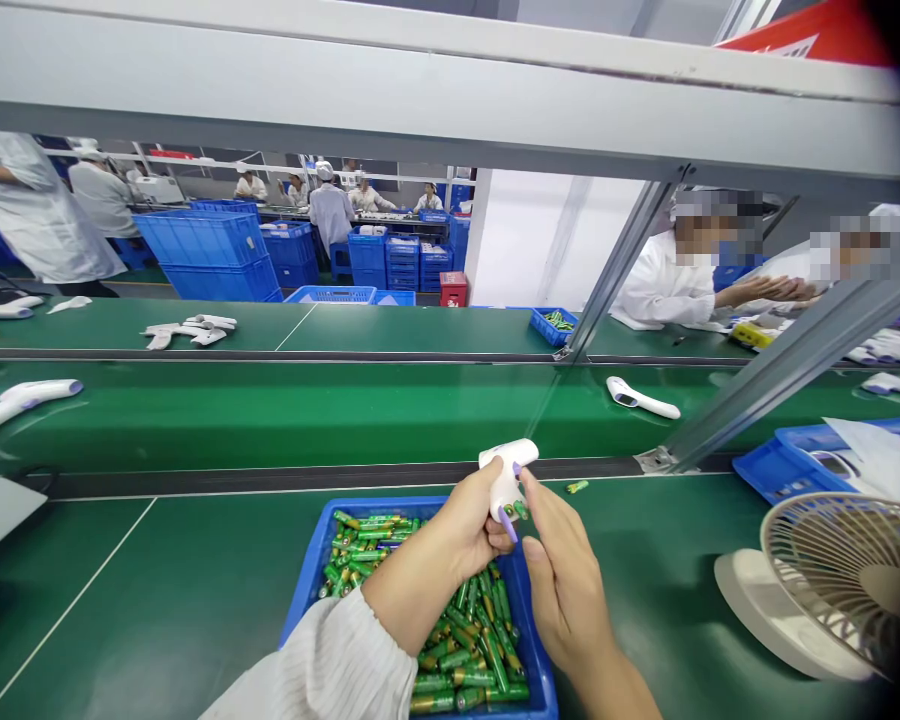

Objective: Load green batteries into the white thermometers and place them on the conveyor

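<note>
My left hand (469, 525) grips a white forehead thermometer (506, 468) with a purple trigger, held upright over a blue tray (307, 575) full of green batteries (472, 640). My right hand (562, 585) reaches in from the right. Its fingertips pinch a green battery (520, 509) against the bottom of the thermometer's handle. A single loose battery (577, 487) lies on the green table just beyond the tray.
A white desk fan (832, 590) stands at the right, behind it a blue bin (784, 465) with paper. More thermometers (641, 398) (22, 398) lie on the conveyor belt. A slanted metal strut (780, 370) crosses the right. Co-workers in white sit across the belt.
</note>
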Demonstrator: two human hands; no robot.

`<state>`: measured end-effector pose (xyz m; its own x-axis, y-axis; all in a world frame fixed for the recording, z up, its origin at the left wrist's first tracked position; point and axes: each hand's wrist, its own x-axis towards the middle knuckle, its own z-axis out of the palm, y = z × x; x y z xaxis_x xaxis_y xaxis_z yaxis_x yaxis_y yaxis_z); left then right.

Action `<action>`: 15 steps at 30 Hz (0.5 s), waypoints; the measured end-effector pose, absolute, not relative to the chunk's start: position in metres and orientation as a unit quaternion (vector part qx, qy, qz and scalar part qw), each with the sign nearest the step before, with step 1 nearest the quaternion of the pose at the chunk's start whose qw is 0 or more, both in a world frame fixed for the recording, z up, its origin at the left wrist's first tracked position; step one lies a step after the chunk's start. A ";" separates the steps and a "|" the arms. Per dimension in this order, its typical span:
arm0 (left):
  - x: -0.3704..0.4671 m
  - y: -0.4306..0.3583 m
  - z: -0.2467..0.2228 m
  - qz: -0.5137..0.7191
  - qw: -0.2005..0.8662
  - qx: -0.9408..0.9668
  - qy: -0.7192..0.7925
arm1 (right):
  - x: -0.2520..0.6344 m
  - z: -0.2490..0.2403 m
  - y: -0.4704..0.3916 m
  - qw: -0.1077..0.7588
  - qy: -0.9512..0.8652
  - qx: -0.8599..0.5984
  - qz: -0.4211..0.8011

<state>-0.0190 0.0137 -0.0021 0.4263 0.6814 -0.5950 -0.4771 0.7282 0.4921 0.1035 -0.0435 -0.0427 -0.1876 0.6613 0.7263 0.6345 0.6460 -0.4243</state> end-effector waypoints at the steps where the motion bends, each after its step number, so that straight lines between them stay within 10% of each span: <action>1: -0.019 0.013 -0.003 0.347 0.836 0.130 0.404 | 0.104 -0.044 -0.044 0.478 -0.769 -0.424 0.025; 15: -0.006 -0.001 0.000 0.395 0.807 0.190 0.395 | 0.095 -0.055 -0.038 0.657 -0.598 -0.412 0.202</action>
